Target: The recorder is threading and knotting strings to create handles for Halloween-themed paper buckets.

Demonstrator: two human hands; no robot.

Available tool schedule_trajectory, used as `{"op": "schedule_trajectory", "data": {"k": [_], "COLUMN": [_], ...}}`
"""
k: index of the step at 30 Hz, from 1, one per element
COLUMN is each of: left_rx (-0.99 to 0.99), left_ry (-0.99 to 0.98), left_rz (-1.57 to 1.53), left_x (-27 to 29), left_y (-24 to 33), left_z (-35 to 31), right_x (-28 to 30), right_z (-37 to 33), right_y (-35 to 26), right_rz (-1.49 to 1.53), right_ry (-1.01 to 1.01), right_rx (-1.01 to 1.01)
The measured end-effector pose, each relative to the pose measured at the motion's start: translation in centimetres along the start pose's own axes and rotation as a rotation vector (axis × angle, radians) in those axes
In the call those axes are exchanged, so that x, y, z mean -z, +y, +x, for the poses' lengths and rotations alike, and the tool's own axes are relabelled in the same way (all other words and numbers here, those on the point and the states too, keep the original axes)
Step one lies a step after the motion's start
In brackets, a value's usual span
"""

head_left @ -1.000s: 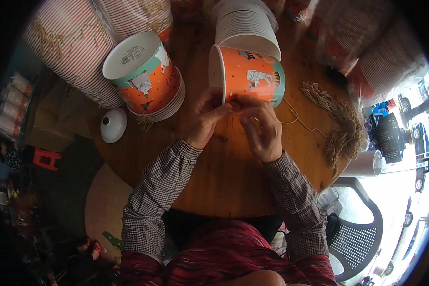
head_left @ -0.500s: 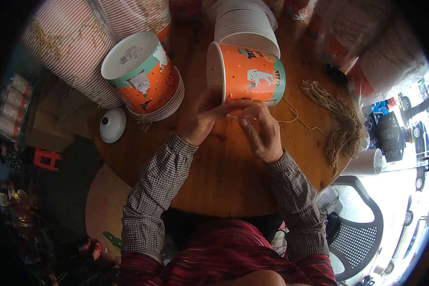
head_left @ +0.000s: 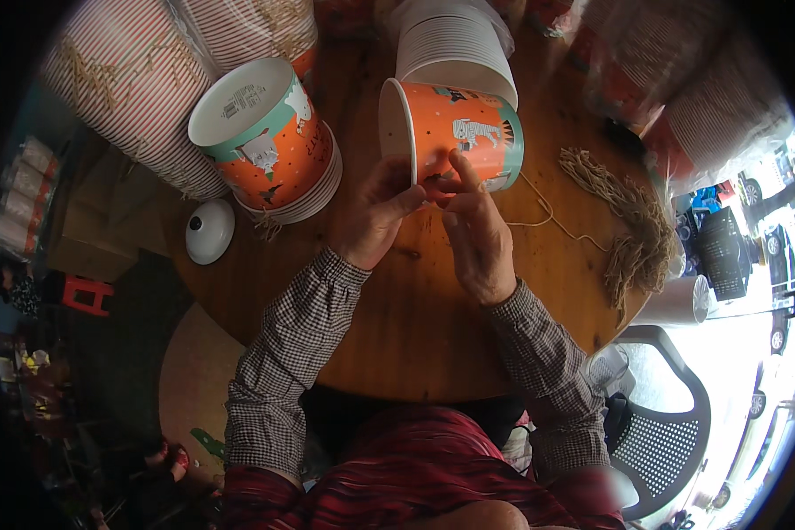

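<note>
An orange paper bucket (head_left: 439, 124) with a green band and cartoon figures lies on its side over the wooden table, its open mouth to the left. My left hand (head_left: 371, 221) grips the rim, fingers inside the mouth and thumb outside. My right hand (head_left: 479, 237) is against the wall near the rim, its index finger raised along the orange side, the other fingertips close to my left thumb. A thin pale cord (head_left: 549, 210) runs from the bucket's base end in a loop to my right hand, which pinches it. The cord's tip is hidden by my fingers.
A tan cord bundle (head_left: 632, 212) lies at the table's right. Nested white buckets (head_left: 455, 53) stand behind the held one. At left are an upturned orange bucket (head_left: 283, 159) on a stack, a white domed object (head_left: 208, 234) and tall striped stacks (head_left: 119, 79).
My right hand has shifted slightly left and its index finger has lifted onto the bucket's side. The left thumb has drawn back to the rim. The bucket has tilted slightly.
</note>
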State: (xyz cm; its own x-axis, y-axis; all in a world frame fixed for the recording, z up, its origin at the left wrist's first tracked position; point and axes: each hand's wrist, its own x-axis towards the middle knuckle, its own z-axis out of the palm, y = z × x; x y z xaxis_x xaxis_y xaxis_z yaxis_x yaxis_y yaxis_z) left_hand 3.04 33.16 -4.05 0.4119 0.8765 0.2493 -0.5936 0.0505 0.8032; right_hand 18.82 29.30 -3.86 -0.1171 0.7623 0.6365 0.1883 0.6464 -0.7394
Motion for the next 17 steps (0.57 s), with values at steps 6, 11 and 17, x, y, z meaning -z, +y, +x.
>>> {"op": "schedule_trajectory", "data": {"k": [6, 11, 17], "left_rx": [-0.02, 0.012, 0.042], "left_ry": [0.001, 0.033, 0.026], "left_rz": [-0.022, 0.144, 0.175], "left_x": [-0.3, 0.0, -0.1], "left_y": [-0.4, -1.7, -1.4], "left_z": [0.0, 0.0, -0.1], "right_x": [0.2, 1.5, 1.3], "right_z": [-0.1, 0.2, 0.3], "right_y": [0.5, 0.3, -0.1], "right_rz": [0.155, -0.002, -0.007], "right_ry": [0.116, 0.181, 0.167], "right_rx": [-0.082, -0.234, -0.241]}}
